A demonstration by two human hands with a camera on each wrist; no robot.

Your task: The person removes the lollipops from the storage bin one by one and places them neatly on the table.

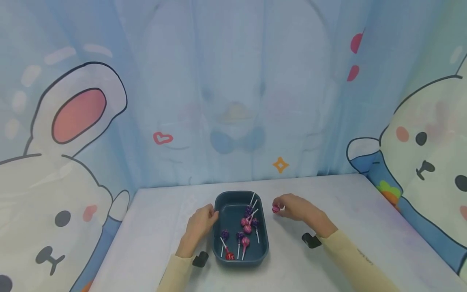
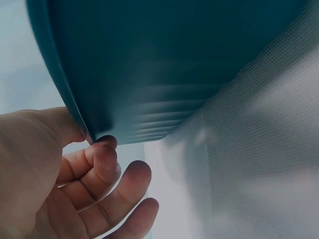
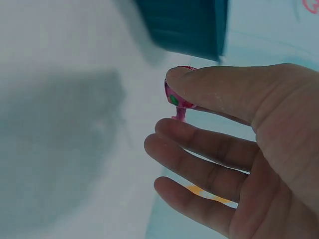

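Note:
A dark teal rectangular tub (image 1: 240,263) stands on the table with several lollipops inside, their wrappers purple, pink and red. At its left side my left hand (image 1: 200,222) pinches the rim between thumb and index finger, the other fingers curling below, as the left wrist view shows against the tub's wall (image 2: 149,64). To the right of the tub, my right hand (image 1: 297,207) holds a pink-wrapped lollipop (image 1: 275,209) by its head. In the right wrist view the thumb lies over that lollipop (image 3: 174,98), and its stick is mostly hidden.
White cloth covers the table (image 1: 164,211). Behind it hangs a pale blue curtain (image 1: 233,81) printed with cartoon animals. Small black wrist devices sit near the cuffs, one by the left sleeve (image 1: 175,273) and one by the right sleeve (image 1: 354,259).

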